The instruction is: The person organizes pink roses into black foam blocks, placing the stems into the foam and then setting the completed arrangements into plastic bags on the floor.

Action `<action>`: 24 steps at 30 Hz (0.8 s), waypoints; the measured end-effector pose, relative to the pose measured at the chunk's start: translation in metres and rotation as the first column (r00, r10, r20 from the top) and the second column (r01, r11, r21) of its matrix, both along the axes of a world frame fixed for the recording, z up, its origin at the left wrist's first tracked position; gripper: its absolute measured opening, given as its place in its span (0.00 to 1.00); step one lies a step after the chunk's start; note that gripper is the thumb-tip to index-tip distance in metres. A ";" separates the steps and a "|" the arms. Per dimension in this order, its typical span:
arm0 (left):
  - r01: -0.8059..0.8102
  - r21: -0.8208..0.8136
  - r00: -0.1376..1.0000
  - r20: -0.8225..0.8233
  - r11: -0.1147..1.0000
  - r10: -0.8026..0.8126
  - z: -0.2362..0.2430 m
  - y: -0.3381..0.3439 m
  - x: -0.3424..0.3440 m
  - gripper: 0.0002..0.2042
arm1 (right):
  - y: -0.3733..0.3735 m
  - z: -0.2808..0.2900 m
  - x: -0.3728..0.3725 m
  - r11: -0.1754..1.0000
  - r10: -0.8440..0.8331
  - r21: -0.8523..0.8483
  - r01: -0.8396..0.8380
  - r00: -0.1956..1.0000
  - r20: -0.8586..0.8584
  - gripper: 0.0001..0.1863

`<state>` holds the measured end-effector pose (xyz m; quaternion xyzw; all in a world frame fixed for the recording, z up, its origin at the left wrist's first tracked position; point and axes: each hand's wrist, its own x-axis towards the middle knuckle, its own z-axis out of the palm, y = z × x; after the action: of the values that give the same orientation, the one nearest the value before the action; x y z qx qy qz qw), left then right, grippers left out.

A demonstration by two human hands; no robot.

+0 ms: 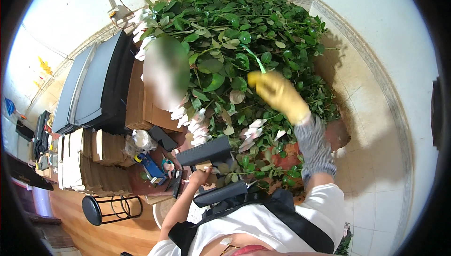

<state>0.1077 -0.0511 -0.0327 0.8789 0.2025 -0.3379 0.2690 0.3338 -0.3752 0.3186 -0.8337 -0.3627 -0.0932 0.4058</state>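
Observation:
My right hand [281, 97], in a yellow glove and a striped grey sleeve, is over the right part of a big heap of leafy green stems [263, 26]. Its fingers are blurred but look closed at the lower end of a thin light-green strip [255, 58]. My bare left hand [200, 177] is low in front of me, fingers curled beside a small brown cardboard piece [204, 165]. What those fingers hold, I cannot make out. Dark grey panels, an upper one [205, 151] and a lower one [221, 194], flank this hand, with a leafy stem [244, 171] just right of it.
White-wrapped bundles [199, 127] line the heap's left edge. Left of it stand stacked brown cardboard [89, 162], large grey-black sheets [96, 84], a dark phone-like slab [162, 138] and a blue tool [153, 166]. A round black stool [92, 210] is lower left; a wall [376, 30] rises right.

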 end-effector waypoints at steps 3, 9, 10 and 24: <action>0.197 0.115 0.978 0.050 0.974 -0.204 0.001 -0.001 0.013 0.40 | 0.023 0.054 0.075 0.954 -0.236 -0.047 0.297 0.838 0.493 0.17; 0.366 0.031 0.813 0.476 0.930 -0.336 0.035 -0.013 -0.007 0.30 | 0.066 0.015 0.168 0.770 -0.246 -0.322 0.551 0.723 0.646 0.18; 0.402 -0.093 0.840 0.434 0.911 -0.327 0.036 -0.012 -0.003 0.25 | 0.073 0.011 0.176 0.781 -0.278 -0.240 0.577 0.664 0.694 0.17; 0.161 -0.512 0.911 0.406 0.844 0.072 0.021 0.007 -0.050 0.17 | 0.121 0.089 0.252 0.530 -0.374 -0.556 0.640 0.765 0.524 0.21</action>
<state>0.0574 -0.0442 -0.0112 0.8243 0.0186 -0.1954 0.5311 0.5857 -0.2542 0.4080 -0.9617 -0.1707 -0.2052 -0.0627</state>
